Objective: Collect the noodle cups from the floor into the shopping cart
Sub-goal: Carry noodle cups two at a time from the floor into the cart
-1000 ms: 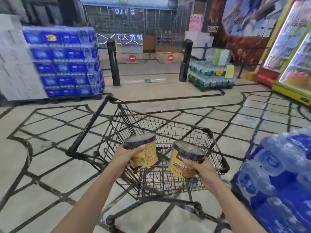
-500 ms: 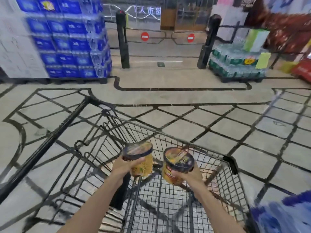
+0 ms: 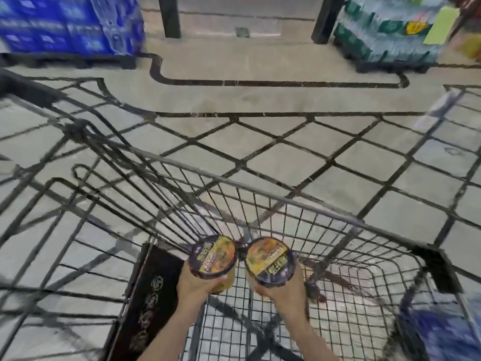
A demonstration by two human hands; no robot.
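Both hands out in front of me, over the wire basket of the shopping cart (image 3: 299, 204).

Left hand (image 3: 195, 284): fingers curled round the side of a noodle cup (image 3: 213, 256), gripping it from below and behind. Cup upright, lid toward me, dark purple rim, yellow-orange print on top.

Right hand (image 3: 282, 290): same grip on a second noodle cup (image 3: 269, 260), fingers wrapped round its body. Lid also faces up, same colouring.

The two cups sit side by side, rims almost touching or touching; too blurred to tell which. Both are held inside the cart's outline, above the mesh floor, near the basket's front wall. Neither rests on the mesh.

A dark panel with pale printed marks (image 3: 148, 300) stands along the basket's left side, just beside my left forearm.

Floor (image 3: 273, 162): pale tiles with dark lines in a diamond pattern, and one curved dark band farther off.

Far left, a stack of blue-wrapped bottle packs (image 3: 70, 24). Far right, a pallet of green-labelled bottle packs (image 3: 385, 35) with a yellow tag. Two black posts (image 3: 169, 15) between them. Blurred blue packaging (image 3: 442, 332) at bottom right, beside the cart.
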